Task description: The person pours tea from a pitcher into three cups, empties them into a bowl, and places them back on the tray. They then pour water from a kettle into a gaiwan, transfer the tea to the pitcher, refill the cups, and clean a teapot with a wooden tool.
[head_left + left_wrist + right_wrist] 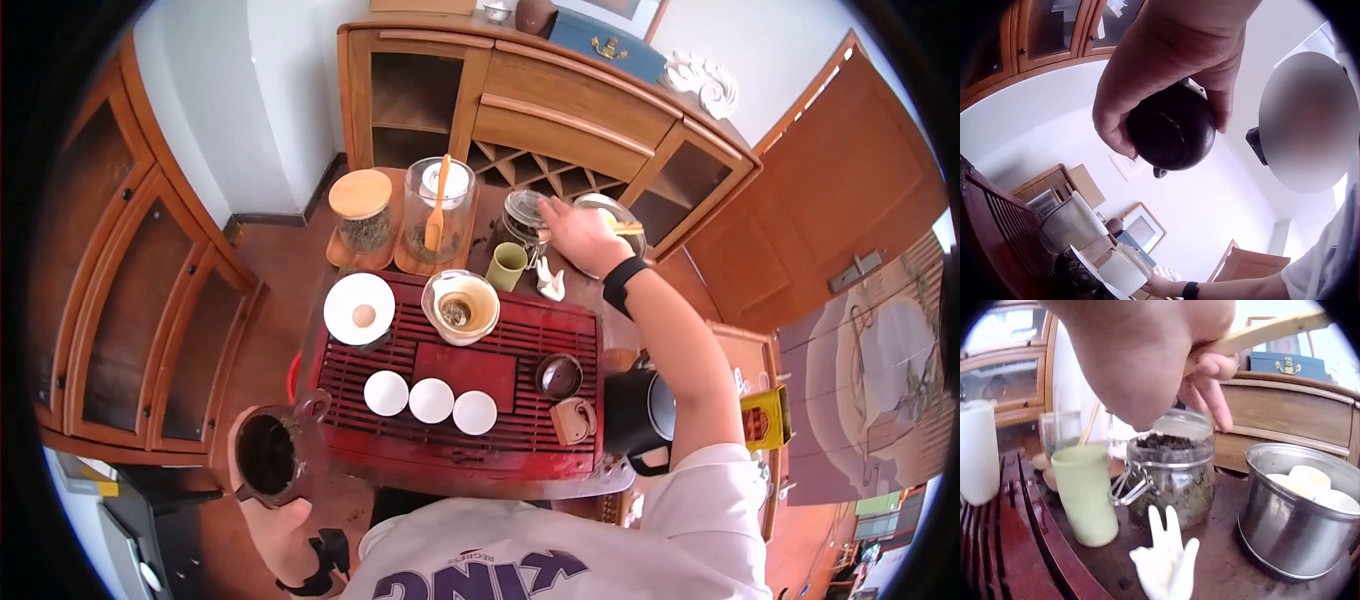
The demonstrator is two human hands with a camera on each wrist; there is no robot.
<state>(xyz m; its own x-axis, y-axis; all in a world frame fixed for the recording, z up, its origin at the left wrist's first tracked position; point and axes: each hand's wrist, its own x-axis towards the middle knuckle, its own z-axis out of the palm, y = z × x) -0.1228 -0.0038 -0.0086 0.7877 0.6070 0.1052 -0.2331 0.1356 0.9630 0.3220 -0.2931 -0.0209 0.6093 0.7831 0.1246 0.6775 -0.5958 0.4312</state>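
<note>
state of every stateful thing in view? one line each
left hand: grips dark teapot, off the tray
dark teapot: lidless, held
right hand: holds wooden stick over clip-top jar
wooden stick: gripped
clip-top jar: open, tea leaves inside
cork-lid jar: closed
tall glass jar: open, wooden scoop inside
steel pot: uncovered, pale items inside
three white cups: upright on red tea tray
green cup: upright

The person wears a white short-sleeved T-shirt (560,550) with large purple block lettering across the chest and a small line of red text above it. Each wrist carries a black strap (620,283), like a watch band, and both forearms are bare below the sleeves. The left hand (275,520) and right hand (580,235) wear no gloves or rings.
</note>
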